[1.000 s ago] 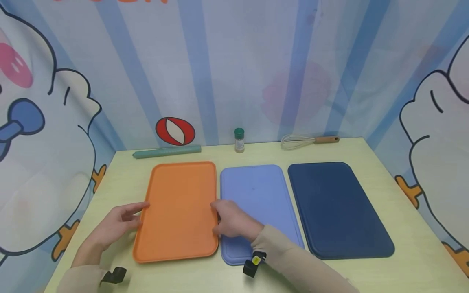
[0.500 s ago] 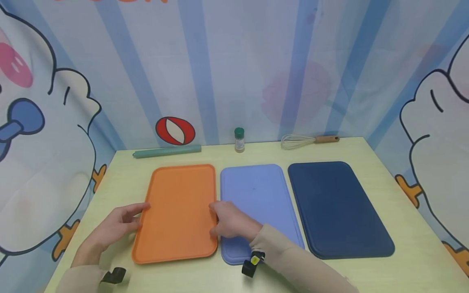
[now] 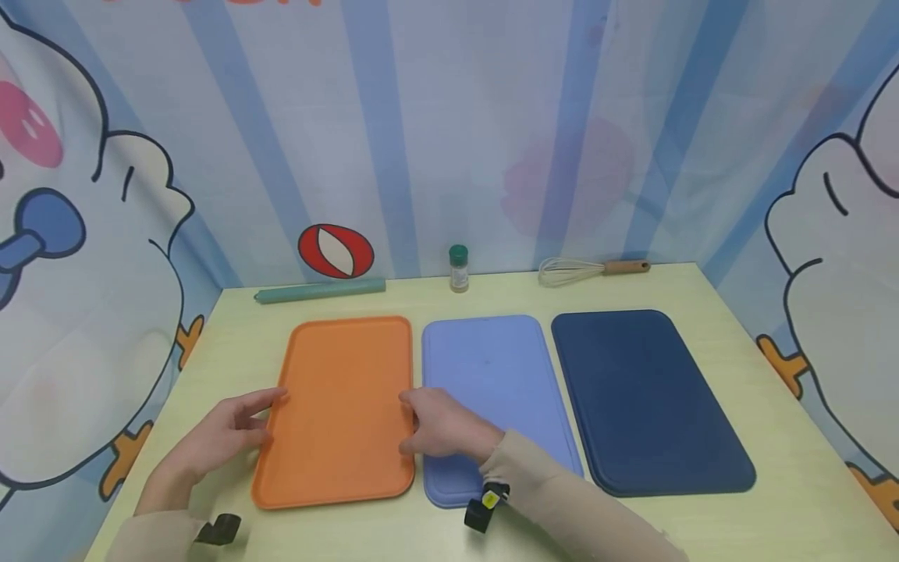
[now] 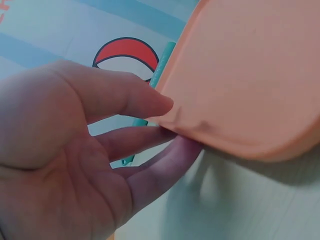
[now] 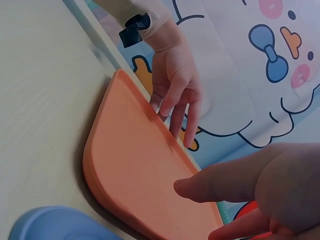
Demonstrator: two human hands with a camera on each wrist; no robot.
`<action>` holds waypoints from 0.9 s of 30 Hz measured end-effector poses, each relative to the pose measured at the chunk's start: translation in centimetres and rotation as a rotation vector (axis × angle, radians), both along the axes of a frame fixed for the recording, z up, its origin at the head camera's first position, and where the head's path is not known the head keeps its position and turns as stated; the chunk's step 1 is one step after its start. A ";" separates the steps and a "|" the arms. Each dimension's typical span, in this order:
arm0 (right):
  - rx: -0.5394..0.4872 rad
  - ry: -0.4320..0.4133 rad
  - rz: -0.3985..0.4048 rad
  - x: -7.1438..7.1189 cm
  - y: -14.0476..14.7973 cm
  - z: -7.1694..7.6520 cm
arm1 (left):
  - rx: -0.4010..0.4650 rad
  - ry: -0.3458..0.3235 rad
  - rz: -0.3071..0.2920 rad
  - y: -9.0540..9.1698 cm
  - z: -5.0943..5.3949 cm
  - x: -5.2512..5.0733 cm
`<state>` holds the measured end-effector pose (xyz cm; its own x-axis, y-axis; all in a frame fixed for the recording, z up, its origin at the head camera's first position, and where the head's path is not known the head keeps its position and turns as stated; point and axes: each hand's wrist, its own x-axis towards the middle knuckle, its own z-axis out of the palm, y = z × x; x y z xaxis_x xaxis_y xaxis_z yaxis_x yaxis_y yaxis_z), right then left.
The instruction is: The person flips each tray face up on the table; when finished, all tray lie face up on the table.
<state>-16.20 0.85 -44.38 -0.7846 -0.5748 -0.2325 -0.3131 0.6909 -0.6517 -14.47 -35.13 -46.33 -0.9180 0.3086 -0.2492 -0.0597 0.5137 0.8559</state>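
Note:
An orange tray (image 3: 344, 414) with a raised rim lies at the left of the table. By its left edge, my left hand (image 3: 219, 433) holds the rim; the left wrist view shows the thumb (image 4: 150, 97) over the tray and other fingers at the rim's outer side. My right hand (image 3: 449, 421) grips the right edge, its wrist and sleeve crossing above a light blue tray (image 3: 485, 351). In the right wrist view the right thumb (image 5: 215, 182) reaches over the orange surface; the fingers under the edge are mostly hidden.
A dark blue tray (image 3: 646, 398) lies at the right. Along the back edge are a green rolling pin (image 3: 319, 291), a green-capped spice jar (image 3: 459, 269) and a whisk (image 3: 593, 270). Behind hangs a printed cloth (image 3: 456, 140).
The orange tray has shifted slightly toward me and a little left. The right hand has moved slightly left with it; the left hand has barely moved. The other things have stayed put.

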 end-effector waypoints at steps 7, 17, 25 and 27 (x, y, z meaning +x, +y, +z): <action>-0.019 -0.014 0.022 -0.1 0.5 0.0 | -0.096 -0.009 0.035 0.7 0.8 0.2; -0.099 -0.036 0.058 -0.7 2.4 -0.3 | -0.228 0.113 0.145 1.7 1.6 0.2; -0.191 -0.032 0.065 -1.2 4.3 -0.2 | -0.088 0.307 0.169 3.7 2.0 0.5; -0.193 -0.022 0.050 -1.3 4.8 -0.2 | -0.047 0.328 0.152 4.6 2.0 0.6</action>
<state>-17.46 5.66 -44.55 -0.7499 -0.6484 -0.1312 -0.3280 0.5366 -0.7774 -13.84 -30.56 -44.32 -0.9860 0.1574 0.0555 0.1352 0.5590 0.8181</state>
